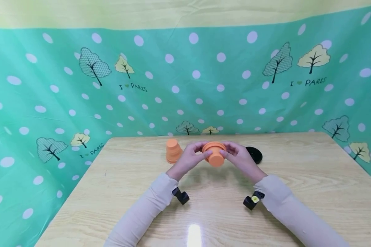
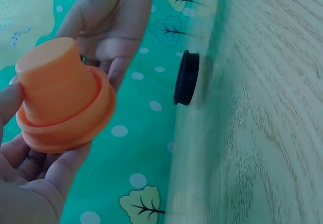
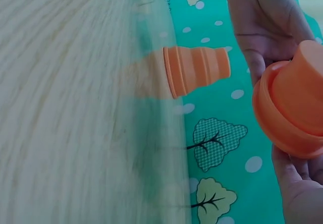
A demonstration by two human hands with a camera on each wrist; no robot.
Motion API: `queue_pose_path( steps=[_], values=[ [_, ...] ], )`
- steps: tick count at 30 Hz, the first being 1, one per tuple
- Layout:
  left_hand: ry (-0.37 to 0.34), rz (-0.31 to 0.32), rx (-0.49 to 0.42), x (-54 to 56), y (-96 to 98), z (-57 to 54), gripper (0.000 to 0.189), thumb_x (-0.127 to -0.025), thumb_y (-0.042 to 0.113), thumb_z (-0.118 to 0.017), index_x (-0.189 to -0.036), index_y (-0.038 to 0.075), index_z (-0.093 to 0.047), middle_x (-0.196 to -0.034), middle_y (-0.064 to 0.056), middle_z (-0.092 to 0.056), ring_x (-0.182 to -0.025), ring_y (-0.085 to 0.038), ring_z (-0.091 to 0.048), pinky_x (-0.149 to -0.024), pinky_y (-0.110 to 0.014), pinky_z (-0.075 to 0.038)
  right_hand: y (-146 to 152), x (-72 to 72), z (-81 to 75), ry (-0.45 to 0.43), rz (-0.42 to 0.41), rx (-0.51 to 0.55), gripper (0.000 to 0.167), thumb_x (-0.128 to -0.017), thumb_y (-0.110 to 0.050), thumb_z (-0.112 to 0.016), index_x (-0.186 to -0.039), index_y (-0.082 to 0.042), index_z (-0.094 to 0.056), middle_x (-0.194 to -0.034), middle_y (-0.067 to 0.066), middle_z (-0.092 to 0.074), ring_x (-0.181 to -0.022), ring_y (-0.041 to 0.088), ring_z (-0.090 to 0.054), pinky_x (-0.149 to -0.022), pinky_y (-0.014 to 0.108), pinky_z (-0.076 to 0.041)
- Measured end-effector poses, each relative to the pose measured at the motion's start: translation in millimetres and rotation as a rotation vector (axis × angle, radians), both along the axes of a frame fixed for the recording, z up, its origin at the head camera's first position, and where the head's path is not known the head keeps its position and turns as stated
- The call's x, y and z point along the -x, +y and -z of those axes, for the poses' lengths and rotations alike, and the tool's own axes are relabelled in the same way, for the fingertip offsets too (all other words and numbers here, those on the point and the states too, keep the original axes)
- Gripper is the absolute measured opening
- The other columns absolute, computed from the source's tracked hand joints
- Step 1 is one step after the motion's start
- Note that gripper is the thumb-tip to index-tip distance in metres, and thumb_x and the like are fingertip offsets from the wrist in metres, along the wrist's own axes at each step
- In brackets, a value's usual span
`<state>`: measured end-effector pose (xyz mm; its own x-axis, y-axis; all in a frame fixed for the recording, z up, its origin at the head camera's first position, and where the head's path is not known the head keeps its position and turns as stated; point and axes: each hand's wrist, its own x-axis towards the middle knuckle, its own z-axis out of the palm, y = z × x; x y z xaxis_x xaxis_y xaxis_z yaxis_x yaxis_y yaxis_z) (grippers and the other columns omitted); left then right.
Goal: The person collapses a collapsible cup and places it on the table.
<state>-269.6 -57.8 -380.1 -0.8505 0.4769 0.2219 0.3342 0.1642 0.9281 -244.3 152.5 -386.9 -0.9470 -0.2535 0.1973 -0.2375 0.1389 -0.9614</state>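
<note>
Both hands hold an orange collapsible cup above the table, one on each side. Its wide rings are folded together, and the narrow base pokes out toward the head camera. My left hand grips one side of the rim, thumb on the cup's outer face. On the opposite side my right hand grips it in the same way. In the left wrist view, the cup's flat base faces up. A second orange collapsible cup, extended in steps, stands wide end down on the table behind my left hand.
A round black lid-like piece lies at the back right, partly behind my right hand. The wooden table ends at a green dotted curtain. Black wrist cameras sit under both cuffs.
</note>
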Motion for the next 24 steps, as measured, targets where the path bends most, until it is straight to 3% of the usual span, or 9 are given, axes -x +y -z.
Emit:
queue_pose_path(
  steps=[6, 12, 20, 24],
  values=[
    [-0.014, -0.034, 0.006, -4.3, -0.5, -8.2, 0.034, -0.09, 0.023, -0.066, -0.119, 0.005, -0.062, -0.101, -0.007, -0.065, -0.089, -0.014, -0.056, -0.073, -0.026, -0.049, -5.0, 2.3, -3.9, -0.007, -0.022, 0.017, 0.043, -0.092, -0.029, -0.063, -0.123, -0.002, -0.055, -0.115, 0.015, -0.059, -0.097, 0.015, -0.061, -0.083, 0.022, -0.052],
    [0.004, -0.007, -0.035, -2.9, -2.0, -4.1, 0.024, -0.089, 0.022, -0.067, -0.105, 0.004, -0.065, -0.089, -0.003, -0.063, -0.081, -0.015, -0.055, -0.066, -0.026, -0.051, -7.2, 1.7, -6.6, -0.007, -0.02, -0.02, 0.042, -0.091, -0.03, -0.063, -0.121, -0.002, -0.056, -0.114, 0.014, -0.06, -0.094, 0.015, -0.062, -0.08, 0.023, -0.052],
    [0.014, -0.001, -0.033, -3.1, -0.9, -3.1, 0.018, -0.089, 0.013, -0.066, -0.101, 0.0, -0.063, -0.088, -0.004, -0.061, -0.079, -0.012, -0.054, -0.065, -0.029, -0.054, -10.0, 0.9, -5.7, 0.069, 0.006, -0.072, 0.034, -0.092, -0.023, -0.064, -0.116, 0.0, -0.058, -0.105, 0.012, -0.062, -0.09, 0.013, -0.062, -0.076, 0.032, -0.053],
    [0.043, -0.024, -0.003, -11.2, 0.2, -11.7, 0.014, -0.09, 0.007, -0.064, -0.1, -0.002, -0.062, -0.089, -0.008, -0.061, -0.078, -0.011, -0.053, -0.065, -0.029, -0.054, -11.3, 1.2, -4.3, 0.112, 0.038, -0.097, 0.029, -0.09, -0.021, -0.065, -0.111, -0.001, -0.061, -0.101, 0.01, -0.063, -0.088, 0.014, -0.061, -0.073, 0.027, -0.052]
  ],
)
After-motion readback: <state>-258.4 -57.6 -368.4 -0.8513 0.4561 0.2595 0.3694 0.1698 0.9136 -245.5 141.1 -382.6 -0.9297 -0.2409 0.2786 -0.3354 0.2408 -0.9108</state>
